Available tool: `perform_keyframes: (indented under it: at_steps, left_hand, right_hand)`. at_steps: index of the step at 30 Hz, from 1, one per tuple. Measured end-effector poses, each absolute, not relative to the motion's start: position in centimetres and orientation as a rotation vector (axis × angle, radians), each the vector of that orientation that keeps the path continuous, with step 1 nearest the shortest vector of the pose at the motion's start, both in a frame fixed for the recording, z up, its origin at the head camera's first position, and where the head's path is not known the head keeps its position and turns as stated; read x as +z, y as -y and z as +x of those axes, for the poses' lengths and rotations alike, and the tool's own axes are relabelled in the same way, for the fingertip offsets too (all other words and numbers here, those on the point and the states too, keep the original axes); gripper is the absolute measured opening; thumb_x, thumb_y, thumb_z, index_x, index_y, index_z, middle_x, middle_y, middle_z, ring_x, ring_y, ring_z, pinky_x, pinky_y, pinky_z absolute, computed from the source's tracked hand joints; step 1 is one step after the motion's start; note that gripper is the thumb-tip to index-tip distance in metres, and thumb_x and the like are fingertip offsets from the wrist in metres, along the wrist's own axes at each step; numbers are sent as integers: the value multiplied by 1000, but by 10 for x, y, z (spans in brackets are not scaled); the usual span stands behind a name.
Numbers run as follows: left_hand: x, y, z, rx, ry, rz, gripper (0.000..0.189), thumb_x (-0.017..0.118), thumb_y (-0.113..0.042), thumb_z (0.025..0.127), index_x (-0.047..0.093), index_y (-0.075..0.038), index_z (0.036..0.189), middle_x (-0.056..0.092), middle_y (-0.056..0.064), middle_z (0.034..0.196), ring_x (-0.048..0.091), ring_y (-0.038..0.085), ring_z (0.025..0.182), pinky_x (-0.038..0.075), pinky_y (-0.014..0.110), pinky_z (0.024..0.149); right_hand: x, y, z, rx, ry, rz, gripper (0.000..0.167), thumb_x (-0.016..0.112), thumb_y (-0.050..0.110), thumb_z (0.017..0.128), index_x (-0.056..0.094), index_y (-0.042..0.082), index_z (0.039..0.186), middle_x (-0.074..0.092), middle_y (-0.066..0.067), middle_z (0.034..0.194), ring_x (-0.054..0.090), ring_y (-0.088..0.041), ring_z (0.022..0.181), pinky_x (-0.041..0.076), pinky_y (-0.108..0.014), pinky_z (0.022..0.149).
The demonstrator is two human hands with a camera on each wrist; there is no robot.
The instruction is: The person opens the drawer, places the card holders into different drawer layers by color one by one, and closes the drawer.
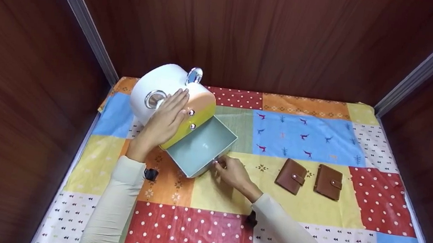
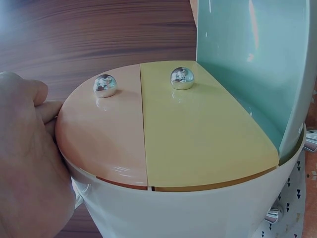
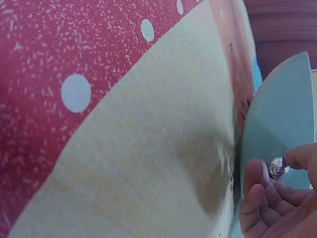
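A white rounded storage box (image 1: 160,74) stands at the left of the table. Its front has an orange drawer (image 2: 109,134) and a yellow drawer (image 2: 203,134), each with a shiny round knob. Below them, a pale green drawer (image 1: 200,148) is pulled far out, and no objects show inside. My left hand (image 1: 164,121) rests on the top of the box with its fingers straight. With thumb and fingers, my right hand (image 1: 232,174) pinches the silver knob (image 3: 278,167) on the green drawer's front.
Two brown snap-strap wallets (image 1: 291,176) lie to the right of the box. A patchwork cloth (image 1: 194,234) covers the table. Dark wood panels (image 1: 232,28) enclose it at the back and sides. Chrome loops (image 1: 194,76) stick out from the box.
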State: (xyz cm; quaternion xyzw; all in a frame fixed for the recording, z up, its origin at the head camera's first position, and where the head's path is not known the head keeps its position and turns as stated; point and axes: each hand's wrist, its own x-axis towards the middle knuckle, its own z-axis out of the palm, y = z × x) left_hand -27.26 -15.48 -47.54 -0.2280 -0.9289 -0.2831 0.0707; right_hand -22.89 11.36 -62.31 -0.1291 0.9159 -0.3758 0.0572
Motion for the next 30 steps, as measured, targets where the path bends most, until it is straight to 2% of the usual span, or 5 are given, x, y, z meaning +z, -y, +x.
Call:
perform_keyframes:
  at_steps: [7,11,23,27,30]
  left_hand:
    - [-475,154,-273,-848,2791,-694,55,33,-29,117,27,-10,169,22,4,179,14,25,168,6,43,139]
    - [-475,154,-272,-852,2792,-695,55,34,-29,117,27,-10,169,22,4,179,14,26,168,6,44,139]
    - [-475,154,-271,-854,2793,-683,55,34,-30,117,28,-11,169,22,3,179,14,25,168,6,44,139]
    - [-475,154,-271,-856,2790,-685,55,34,-30,117,28,-11,169,23,3,179,14,25,168,6,44,139]
    - [-475,154,-271,-851,2790,-687,55,34,-30,117,28,-11,169,23,3,179,14,25,168,6,44,139]
  right_hand:
    - [-620,-124,-229,-1172,-2706,-392,22,63,27,107,75,8,109,78,-8,89,66,-13,71,56,-30,65]
    - [-615,-134,-231,-1168,-2720,-370,20,64,25,107,76,9,110,78,-8,91,66,-13,73,57,-30,67]
    - [-593,-177,-241,-1266,-2763,-262,26,65,21,105,74,1,120,78,-14,104,74,-26,92,64,-40,81]
    - [-587,-192,-244,-1300,-2755,-237,26,64,18,105,72,-1,122,78,-17,106,75,-31,96,63,-37,80]
    - [-582,-202,-245,-1352,-2721,-200,27,62,16,107,71,-3,124,78,-19,108,76,-38,96,63,-30,75]
